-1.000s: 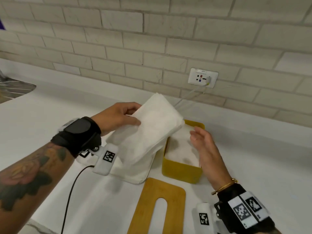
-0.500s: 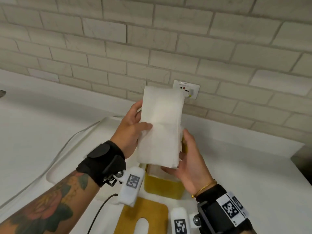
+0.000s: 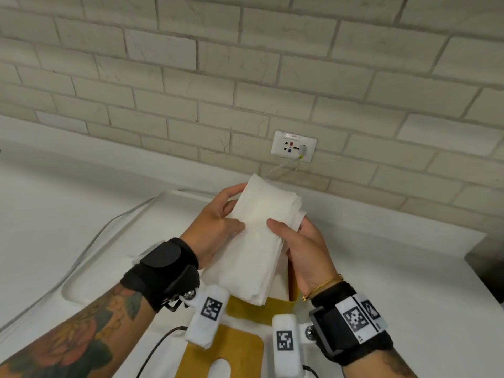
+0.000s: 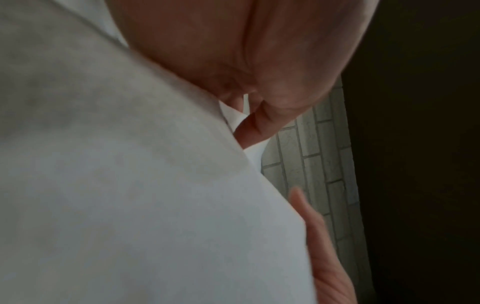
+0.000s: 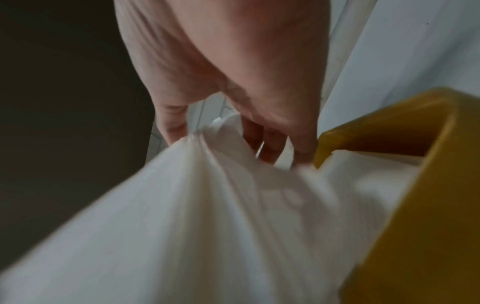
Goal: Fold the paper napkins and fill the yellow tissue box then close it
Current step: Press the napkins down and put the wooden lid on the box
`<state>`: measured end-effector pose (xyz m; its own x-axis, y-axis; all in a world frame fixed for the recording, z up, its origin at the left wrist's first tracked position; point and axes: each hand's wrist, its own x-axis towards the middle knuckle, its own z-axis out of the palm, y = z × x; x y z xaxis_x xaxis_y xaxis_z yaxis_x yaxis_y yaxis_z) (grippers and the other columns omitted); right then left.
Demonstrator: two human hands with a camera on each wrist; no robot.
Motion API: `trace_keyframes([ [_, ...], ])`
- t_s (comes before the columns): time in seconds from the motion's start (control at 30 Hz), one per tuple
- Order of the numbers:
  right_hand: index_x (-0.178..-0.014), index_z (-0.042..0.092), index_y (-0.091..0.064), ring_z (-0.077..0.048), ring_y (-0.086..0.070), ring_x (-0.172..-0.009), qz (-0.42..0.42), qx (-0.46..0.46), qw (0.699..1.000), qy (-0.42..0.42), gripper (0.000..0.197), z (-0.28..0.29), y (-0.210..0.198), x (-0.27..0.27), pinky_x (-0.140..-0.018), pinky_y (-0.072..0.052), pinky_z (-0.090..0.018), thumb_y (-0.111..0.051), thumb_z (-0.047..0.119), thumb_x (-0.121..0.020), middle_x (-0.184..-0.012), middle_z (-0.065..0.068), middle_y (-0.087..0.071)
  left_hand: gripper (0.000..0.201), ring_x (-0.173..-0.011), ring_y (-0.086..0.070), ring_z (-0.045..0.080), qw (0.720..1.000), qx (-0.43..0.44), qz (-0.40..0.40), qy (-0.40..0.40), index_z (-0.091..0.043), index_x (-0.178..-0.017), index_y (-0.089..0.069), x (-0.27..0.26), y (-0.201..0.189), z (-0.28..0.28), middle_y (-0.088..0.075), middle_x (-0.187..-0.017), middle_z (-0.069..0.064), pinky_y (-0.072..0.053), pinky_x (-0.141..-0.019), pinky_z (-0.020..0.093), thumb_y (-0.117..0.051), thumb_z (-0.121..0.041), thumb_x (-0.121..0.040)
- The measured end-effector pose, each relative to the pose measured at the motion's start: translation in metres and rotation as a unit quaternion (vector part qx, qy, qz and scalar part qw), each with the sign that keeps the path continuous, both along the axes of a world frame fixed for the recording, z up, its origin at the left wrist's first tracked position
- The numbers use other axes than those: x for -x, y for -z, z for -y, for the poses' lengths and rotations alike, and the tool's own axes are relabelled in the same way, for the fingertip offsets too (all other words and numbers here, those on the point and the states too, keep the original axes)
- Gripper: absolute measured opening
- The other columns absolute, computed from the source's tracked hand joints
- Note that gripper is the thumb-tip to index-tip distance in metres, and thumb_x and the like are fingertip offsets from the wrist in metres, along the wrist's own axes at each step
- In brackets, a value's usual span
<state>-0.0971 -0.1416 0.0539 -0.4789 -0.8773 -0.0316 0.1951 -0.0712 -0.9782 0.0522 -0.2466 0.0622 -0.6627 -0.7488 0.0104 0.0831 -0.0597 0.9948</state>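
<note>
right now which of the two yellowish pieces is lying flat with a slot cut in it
The wooden lid, flat on the counter nearest the camera. The yellow tissue box behind it stands open beneath the held napkins.

A pale brick wall (image 3: 245, 77) is rising behind a white counter (image 3: 54, 214). A white wall socket (image 3: 294, 146) is sitting low on the bricks, with a thin cable (image 3: 281, 168) hanging from its plug toward the counter.
</note>
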Motion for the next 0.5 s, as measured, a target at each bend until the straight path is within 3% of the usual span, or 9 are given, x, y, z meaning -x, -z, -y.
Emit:
trace_keyframes([
  [0.13,-0.123,0.016,-0.063,-0.024,-0.072,-0.106,-0.036,0.007,0.999,0.034,0.032,0.011,-0.008,0.005,-0.093,-0.058,-0.045,-0.067,0.005,-0.094,-0.114,-0.003,-0.076,0.072,-0.103,-0.072,0.021,0.998,0.057,0.014,-0.021,-0.041,-0.142,-0.047,0.003,-0.008,-0.006,-0.070,-0.123,-0.003,-0.061,-0.082,0.036,-0.052,0.012,-0.093],
  [0.3,-0.124,0.025,-0.051,-0.021,-0.070,-0.106,-0.054,-0.057,0.997,0.010,0.042,0.023,-0.003,-0.003,-0.091,-0.059,-0.046,-0.075,0.026,-0.089,-0.122,-0.002,-0.069,0.071,-0.117,-0.065,0.023,0.996,0.077,0.026,-0.048,-0.042,-0.148,-0.040,0.016,-0.009,-0.015,-0.060,-0.136,-0.001,-0.055,-0.099,0.047,-0.050,0.006,-0.098],
  [0.43,-0.125,0.022,-0.049,-0.026,-0.068,-0.108,-0.078,-0.097,0.992,-0.015,0.042,0.024,0.002,0.001,-0.093,-0.058,-0.048,-0.063,0.001,-0.092,-0.122,-0.007,-0.067,0.070,-0.123,-0.059,0.025,0.996,0.060,0.060,-0.036,-0.038,-0.152,-0.031,0.019,-0.006,-0.013,-0.054,-0.141,0.003,-0.050,-0.105,0.048,-0.052,0.003,-0.099],
  [0.5,-0.126,0.019,-0.047,-0.027,-0.066,-0.107,-0.102,-0.112,0.988,0.012,0.043,0.025,0.003,0.009,-0.093,-0.057,-0.049,-0.059,-0.002,-0.091,-0.120,-0.007,-0.065,0.069,-0.116,-0.063,0.020,0.996,0.032,0.077,-0.025,-0.036,-0.154,-0.021,0.018,-0.001,-0.010,-0.056,-0.138,0.004,-0.055,-0.099,0.039,-0.055,-0.006,-0.102],
])
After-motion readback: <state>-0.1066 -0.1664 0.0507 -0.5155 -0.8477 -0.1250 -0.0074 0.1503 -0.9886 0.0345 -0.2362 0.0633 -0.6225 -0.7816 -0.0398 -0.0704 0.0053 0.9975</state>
